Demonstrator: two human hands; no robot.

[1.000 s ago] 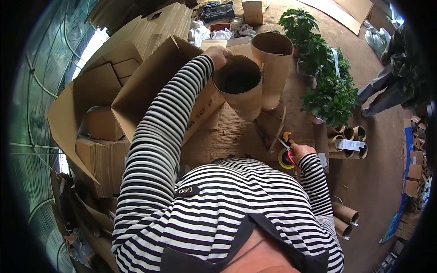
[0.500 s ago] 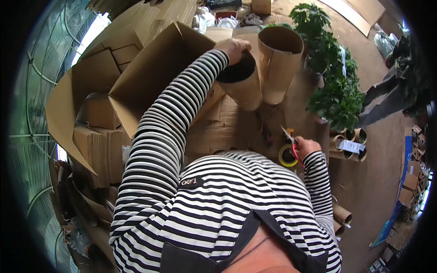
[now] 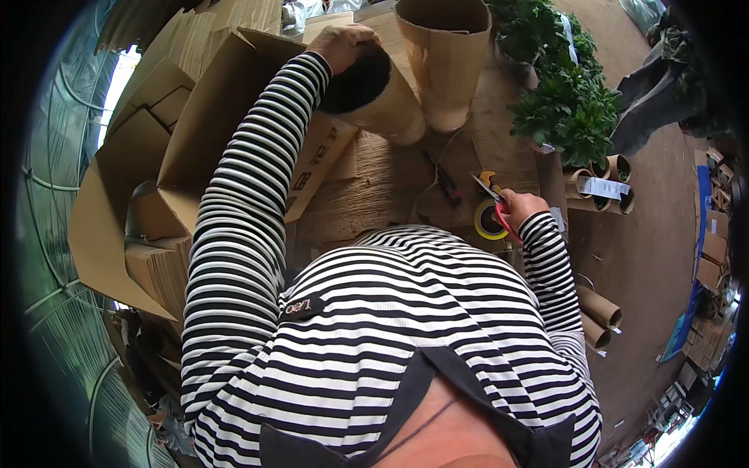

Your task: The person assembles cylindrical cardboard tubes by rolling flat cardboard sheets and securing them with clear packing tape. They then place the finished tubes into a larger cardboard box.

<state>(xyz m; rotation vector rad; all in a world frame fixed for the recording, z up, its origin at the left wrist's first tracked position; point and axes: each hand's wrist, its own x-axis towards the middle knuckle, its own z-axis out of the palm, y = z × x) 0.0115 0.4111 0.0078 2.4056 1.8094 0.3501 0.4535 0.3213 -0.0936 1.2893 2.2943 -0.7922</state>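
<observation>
Tilted further since earlier, cardboard tube [image 3: 374,97] gripped at rim by left hand [image 3: 343,43] could topple; right hand [image 3: 521,209] fingers clasp scissors [image 3: 495,201], blades might snag.

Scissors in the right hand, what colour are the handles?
Red, on the scissors held by the right hand; head view.

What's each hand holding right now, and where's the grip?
Left hand grips the rim of a tilted cardboard tube. Right hand holds red-handled scissors by the handles.

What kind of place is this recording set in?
Probably a plant nursery's packing area: netted greenhouse covering, leafy potted plants, stacked cardboard boxes. The left hand grips a cardboard tube; the right hand holds scissors.
</observation>
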